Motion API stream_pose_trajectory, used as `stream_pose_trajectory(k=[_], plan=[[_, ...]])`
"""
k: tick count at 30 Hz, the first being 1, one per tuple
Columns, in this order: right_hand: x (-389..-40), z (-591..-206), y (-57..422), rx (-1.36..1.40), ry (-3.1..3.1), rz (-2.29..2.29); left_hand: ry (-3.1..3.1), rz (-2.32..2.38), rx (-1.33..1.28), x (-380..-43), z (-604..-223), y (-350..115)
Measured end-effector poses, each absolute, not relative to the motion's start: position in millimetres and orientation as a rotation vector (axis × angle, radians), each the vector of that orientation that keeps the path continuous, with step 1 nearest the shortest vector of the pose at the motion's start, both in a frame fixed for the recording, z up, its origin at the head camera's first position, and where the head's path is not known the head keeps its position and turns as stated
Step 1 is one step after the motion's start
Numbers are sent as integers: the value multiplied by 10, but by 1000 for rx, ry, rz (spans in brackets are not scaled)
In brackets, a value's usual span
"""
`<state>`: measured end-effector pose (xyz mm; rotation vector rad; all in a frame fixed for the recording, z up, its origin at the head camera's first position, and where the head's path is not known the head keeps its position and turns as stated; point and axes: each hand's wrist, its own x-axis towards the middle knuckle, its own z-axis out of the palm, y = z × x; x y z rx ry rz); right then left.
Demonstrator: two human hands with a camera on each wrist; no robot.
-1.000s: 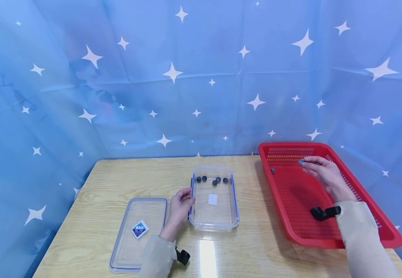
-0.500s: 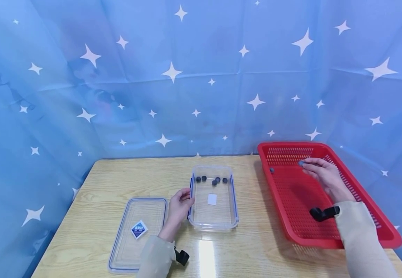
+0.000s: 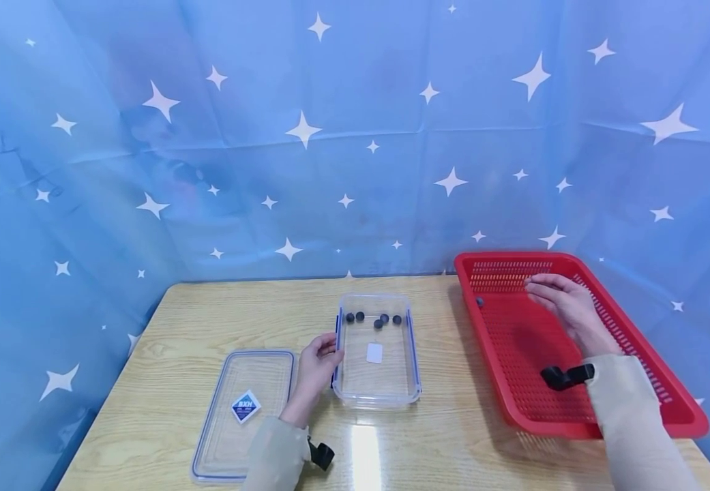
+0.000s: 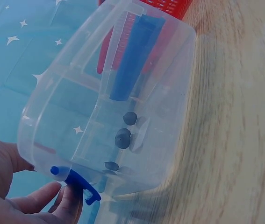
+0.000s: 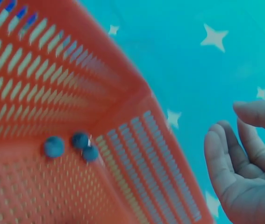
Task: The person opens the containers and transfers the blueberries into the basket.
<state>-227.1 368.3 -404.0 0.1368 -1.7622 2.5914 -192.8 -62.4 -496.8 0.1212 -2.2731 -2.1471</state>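
Note:
My left hand [image 3: 318, 365] holds the left side of a clear plastic food container [image 3: 376, 399], thumb at the rim and fingers by a blue latch [image 4: 81, 184]. Several dark blueberries [image 3: 397, 319] lie inside, toward its far end. Above the far part of a red plastic basket [image 3: 486, 348] hovers my right hand [image 3: 566, 310]. In the right wrist view its thumb and bent fingers [image 5: 218, 154] stand apart, with nothing between them. Three blueberries [image 5: 54, 146] show in a corner of the basket there; the head view shows only one, at the left wall.
A clear lid [image 3: 222, 429] with a blue rim and a BXH sticker lies left of the container, beside the left forearm. All stand on a wooden table [image 3: 440, 436]. A blue curtain [image 3: 379, 204] with white stars hangs behind and along the sides.
The blueberry seen earlier at my right fingertips no longer shows there. My right hand has shifted slightly left; the left hand and the container stay as they were.

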Motion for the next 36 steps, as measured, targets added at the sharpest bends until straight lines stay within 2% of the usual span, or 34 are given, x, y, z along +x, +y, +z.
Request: stream_pose_trajectory(k=[8,16,30,36], plan=[[-2333,-3848,3250,217,-1793,2521,-2265,-2140,109,-1939,-4976,-624],[-2436,-3720,2798,131,-1987,2407,-2264,-2135,112,-1931,-4975,-624],[-2624,-3734,2250,99,-2276,2211,-2269,-2161,100,-1940,-4964,-620],[-2676,-3812,2012,161,-2175,2363,-2246,-2173,66,-1948,-4978,-638]])
